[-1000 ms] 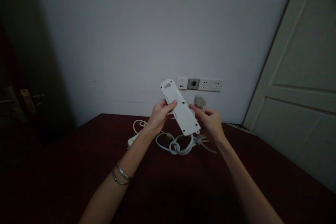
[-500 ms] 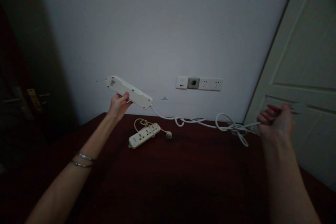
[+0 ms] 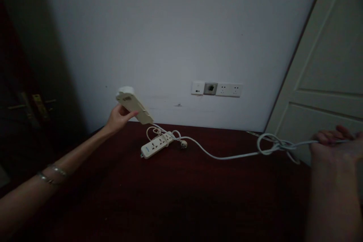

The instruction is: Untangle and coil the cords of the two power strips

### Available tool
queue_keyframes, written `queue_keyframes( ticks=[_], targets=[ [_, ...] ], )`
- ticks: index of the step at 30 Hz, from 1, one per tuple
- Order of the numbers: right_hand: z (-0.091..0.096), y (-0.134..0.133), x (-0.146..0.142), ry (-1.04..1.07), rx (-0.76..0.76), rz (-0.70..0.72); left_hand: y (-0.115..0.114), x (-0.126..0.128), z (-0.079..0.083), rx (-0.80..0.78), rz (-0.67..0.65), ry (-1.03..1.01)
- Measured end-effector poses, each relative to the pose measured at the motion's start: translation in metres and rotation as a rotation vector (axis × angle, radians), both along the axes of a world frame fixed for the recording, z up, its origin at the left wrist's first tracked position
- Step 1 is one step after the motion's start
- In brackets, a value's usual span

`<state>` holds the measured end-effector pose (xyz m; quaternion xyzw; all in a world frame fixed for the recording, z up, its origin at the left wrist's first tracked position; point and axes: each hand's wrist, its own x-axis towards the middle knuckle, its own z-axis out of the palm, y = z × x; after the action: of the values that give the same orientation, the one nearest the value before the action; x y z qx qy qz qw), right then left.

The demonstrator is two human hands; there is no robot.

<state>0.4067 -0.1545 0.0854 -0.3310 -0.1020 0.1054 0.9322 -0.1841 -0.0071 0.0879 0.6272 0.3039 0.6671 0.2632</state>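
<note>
My left hand grips a white power strip above the back of the table, its underside with a label turned towards me. From the strip's lower end a white cord runs right across the table, with a small loop near the strip and a looped tangle further right. At the right edge my right hand is closed around the cord beyond the tangle. A second power strip lies below the first, sockets up, with its own cord wrapped round it and its plug beside it.
The dark red table meets a pale wall at the back. A row of wall sockets sits above the table. To the right stands a pale panelled door; at the left a door handle shows in shadow.
My right hand has moved right and slightly down, pulling the cord and its tangle along. The held power strip has tilted steeper, and the cord now sags lower across the table.
</note>
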Motion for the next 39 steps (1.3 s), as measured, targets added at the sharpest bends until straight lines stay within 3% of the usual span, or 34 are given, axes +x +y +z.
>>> queue_keyframes(
  ticks=[2,5,9,12,16,21,23,30,39],
  targets=[
    [0.008,0.003,-0.014,0.056,-0.054,0.038,-0.015,0.015,-0.013,0.076,-0.022,0.231],
    [0.018,0.008,-0.039,0.02,-0.072,0.094,-0.039,0.035,-0.033,0.246,-0.235,0.64],
    [0.024,0.016,-0.06,-0.094,-0.055,0.165,-0.059,0.052,-0.056,0.509,-0.395,0.809],
    [0.029,0.019,-0.069,-0.113,-0.047,0.194,-0.065,0.056,-0.073,0.623,-0.389,0.911],
    [0.038,0.016,-0.089,-0.083,0.013,0.286,-0.064,0.055,-0.097,0.622,-0.384,1.169],
    [0.04,0.012,-0.114,-0.097,0.165,0.38,-0.063,0.053,-0.118,1.004,-0.303,1.312],
    [0.039,0.015,-0.117,-0.105,0.166,0.403,-0.064,0.052,-0.123,1.086,-0.267,1.358],
    [0.035,0.026,-0.122,-0.083,0.159,0.453,-0.066,0.048,-0.126,1.043,-0.296,1.41],
    [0.036,0.03,-0.15,-0.188,0.113,0.587,-0.073,0.051,-0.113,0.664,-0.456,1.706]
  ],
)
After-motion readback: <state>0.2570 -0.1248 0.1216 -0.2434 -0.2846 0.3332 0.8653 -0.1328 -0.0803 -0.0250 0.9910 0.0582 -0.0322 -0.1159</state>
